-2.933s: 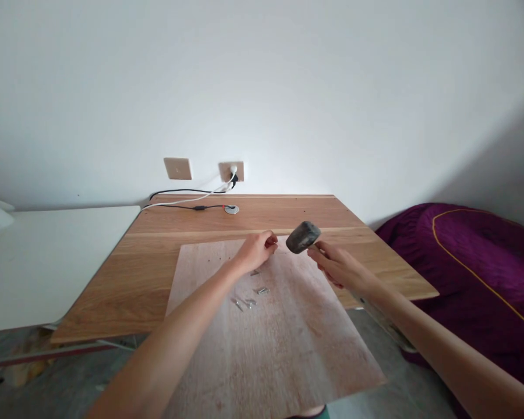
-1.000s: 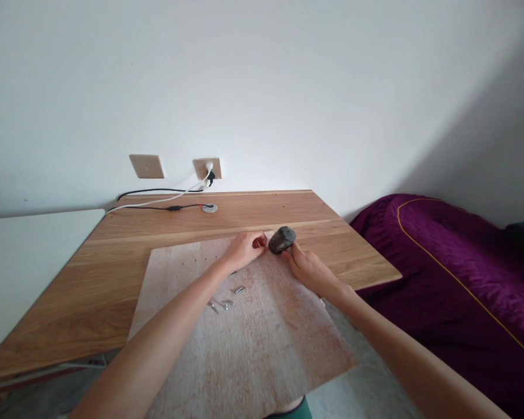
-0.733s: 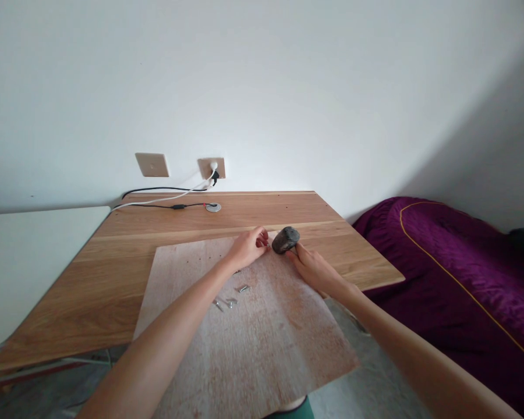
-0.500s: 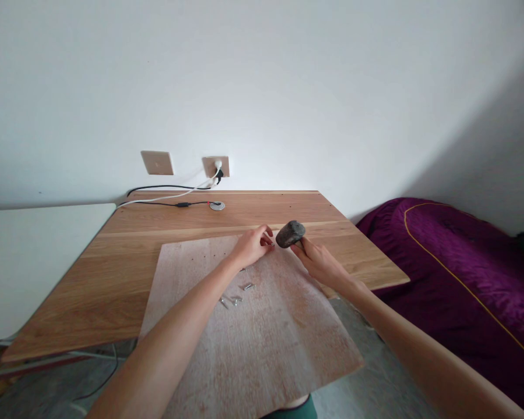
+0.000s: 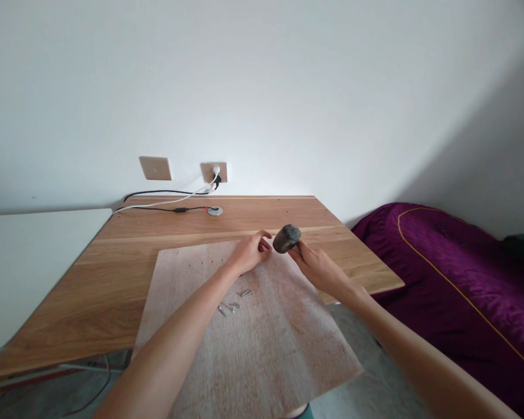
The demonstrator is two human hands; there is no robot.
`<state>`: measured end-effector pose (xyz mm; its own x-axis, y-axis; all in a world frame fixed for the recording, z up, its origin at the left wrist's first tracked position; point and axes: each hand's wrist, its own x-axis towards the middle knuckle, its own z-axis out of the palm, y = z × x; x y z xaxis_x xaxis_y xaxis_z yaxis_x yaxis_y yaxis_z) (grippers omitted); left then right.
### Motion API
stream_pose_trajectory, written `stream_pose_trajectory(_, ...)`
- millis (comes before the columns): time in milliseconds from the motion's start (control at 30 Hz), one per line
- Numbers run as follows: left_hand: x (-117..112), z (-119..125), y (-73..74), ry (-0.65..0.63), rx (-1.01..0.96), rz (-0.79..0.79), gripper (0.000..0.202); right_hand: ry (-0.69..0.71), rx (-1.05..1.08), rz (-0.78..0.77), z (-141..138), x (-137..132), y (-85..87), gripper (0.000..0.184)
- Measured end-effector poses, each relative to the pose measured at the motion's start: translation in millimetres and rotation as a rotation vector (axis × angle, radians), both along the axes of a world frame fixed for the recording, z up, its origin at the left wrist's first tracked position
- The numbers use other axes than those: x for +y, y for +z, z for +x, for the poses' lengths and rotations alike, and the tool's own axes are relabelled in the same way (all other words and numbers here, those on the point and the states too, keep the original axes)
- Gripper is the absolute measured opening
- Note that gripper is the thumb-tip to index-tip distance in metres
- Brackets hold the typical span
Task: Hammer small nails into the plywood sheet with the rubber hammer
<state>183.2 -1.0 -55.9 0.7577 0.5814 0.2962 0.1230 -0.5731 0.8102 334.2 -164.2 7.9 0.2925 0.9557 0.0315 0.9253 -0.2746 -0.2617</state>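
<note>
My right hand (image 5: 318,265) grips the short handle of a mallet (image 5: 287,238) with a dark, worn, cylindrical head, held just above the far part of a thin wooden board (image 5: 271,349). Left of the mallet head, my left hand (image 5: 250,253) rests at the board with curled fingers drawn together. Whatever sits between those fingertips is too small to make out. Several silvery screws (image 5: 245,293) lie loose on the board, below my left hand. A row of small dark marks (image 5: 202,262) runs along the board's far left part.
The board lies over a wooden table (image 5: 113,262) and juts past its near edge. Cables (image 5: 166,202) run from a wall socket (image 5: 213,172) across the table's back. A white panel (image 5: 35,273) stands at left, a purple cover (image 5: 445,279) at right.
The view has shifted slightly, so the scene sits a little lower and further left. Both hands and the mallet keep nearly the same positions over the board.
</note>
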Motion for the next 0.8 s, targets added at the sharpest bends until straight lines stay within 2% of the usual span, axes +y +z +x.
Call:
stream_pose_trajectory(133, 0, 0, 0.7, 0.011, -0.001, 0.026, 0.035, -0.036, -0.010, -0.055, 2, -4, -7.1, 0.032)
stream_pose_trajectory(367, -1, 0, 5.0, 0.023, 0.006, 0.007, 0.034, -0.001, -0.024, -0.113, 0, -6, -14.6, 0.031)
stream_pose_trajectory(600, 1, -1, 1.7, 0.009, -0.013, 0.012, 0.036, -0.022, -0.023, -0.079, -1, -2, 4.7, 0.029)
stream_pose_trajectory(700, 1, -1, 1.1, 0.007, -0.025, 0.027, 0.042, -0.048, -0.035, -0.037, -6, 0, 16.0, 0.030)
stream_pose_trajectory(800, 2, 0, -0.6, 0.012, -0.026, 0.046, 0.050, -0.066, -0.075, -0.035, -12, 2, 20.4, 0.034)
